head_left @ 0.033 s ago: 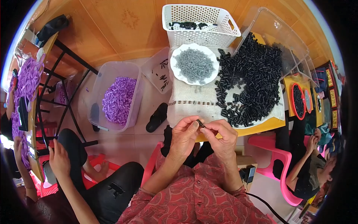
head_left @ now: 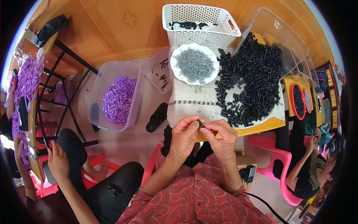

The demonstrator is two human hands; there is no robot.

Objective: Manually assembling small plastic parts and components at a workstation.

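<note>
My left hand (head_left: 182,137) pinches a small black plastic tube (head_left: 200,123) between thumb and forefinger, just off the table's near edge. At the tube's lower right end, the closed fingertips of my right hand (head_left: 223,140) meet it; whether they also hold a smaller part is hidden. A heap of similar black tubes (head_left: 253,78) covers the right of the cloth (head_left: 194,110) beyond my hands. A scalloped white plate (head_left: 176,76) there carries a pile of small clear-grey pieces (head_left: 195,64).
At the table's back stand a white perforated basket (head_left: 199,38) holding some black tubes and a tipped clear bin (head_left: 274,16). A clear tub (head_left: 97,74) of purple pieces stands on the floor, near a black slipper (head_left: 157,117). People sit left and right, one on a pink chair (head_left: 285,160).
My hands and the black tube have stayed in place. At the left, the neighbouring person's hand has shifted very slightly.
</note>
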